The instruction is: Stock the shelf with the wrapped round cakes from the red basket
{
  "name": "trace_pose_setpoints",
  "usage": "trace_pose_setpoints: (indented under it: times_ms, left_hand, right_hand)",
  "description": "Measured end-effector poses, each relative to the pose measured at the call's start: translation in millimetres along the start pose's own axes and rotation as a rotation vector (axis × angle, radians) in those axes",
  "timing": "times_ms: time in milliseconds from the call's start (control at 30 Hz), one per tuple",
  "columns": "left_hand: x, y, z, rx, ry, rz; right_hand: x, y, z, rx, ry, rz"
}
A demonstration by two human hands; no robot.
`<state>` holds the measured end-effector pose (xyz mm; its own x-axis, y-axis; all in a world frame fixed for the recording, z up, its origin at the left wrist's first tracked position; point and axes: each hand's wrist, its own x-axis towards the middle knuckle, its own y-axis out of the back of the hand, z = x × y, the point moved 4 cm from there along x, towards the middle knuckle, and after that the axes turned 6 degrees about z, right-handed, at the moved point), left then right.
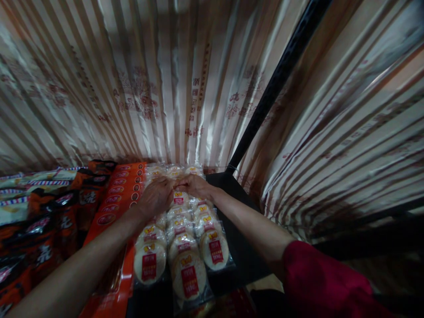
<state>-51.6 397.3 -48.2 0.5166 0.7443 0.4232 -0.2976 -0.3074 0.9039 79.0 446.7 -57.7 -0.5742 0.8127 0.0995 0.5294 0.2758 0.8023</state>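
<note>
Round pale flatbreads in clear plastic packets, each with a red label, overlap in three columns on a dark shelf. One packet (pixel 190 274) lies at the front of the middle column, another (pixel 213 248) at the front of the right column. My left hand (pixel 158 194) and my right hand (pixel 192 184) meet near the back of the middle column. Both have curled fingers closed on a flatbread packet (pixel 179 198) there. The fingertips are dim and partly hidden, so the exact grip is unclear.
Left of the packets stands a row of orange packages (pixel 115 194). Farther left are black-and-orange bags (pixel 66 221) and white packs with striped edges (pixel 16 201). A black post (pixel 265 101) rises at the shelf's (pixel 238 229) back corner, before a pleated printed curtain (pixel 165 79).
</note>
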Motion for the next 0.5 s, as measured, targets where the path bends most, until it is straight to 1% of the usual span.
trace_pose_setpoints:
  times_ms: [100,167,300,400,500]
  left_hand:
    - [0.2,-2.1,-0.7,-0.016,-0.012,-0.034]
    - [1.2,-3.3,-1.1,-0.035,-0.025,-0.045]
    - [3.3,-5.4,-3.8,-0.072,0.000,-0.042]
    - [3.9,-6.1,-5.2,-0.098,0.020,-0.042]
    - [5.0,-6.0,-5.1,-0.121,0.028,-0.039]
  right_hand:
    - [-0.5,-1.6,0.7,0.066,0.003,-0.007]
    - [-1.3,-1.0,1.2,0.068,0.011,0.011]
    - [-3.0,0.4,6.4,0.111,0.014,0.054]
    - [-2.5,-2.1,11.9,0.188,0.028,0.046]
    - [0.2,-5.7,17.7,0.226,0.011,0.044]
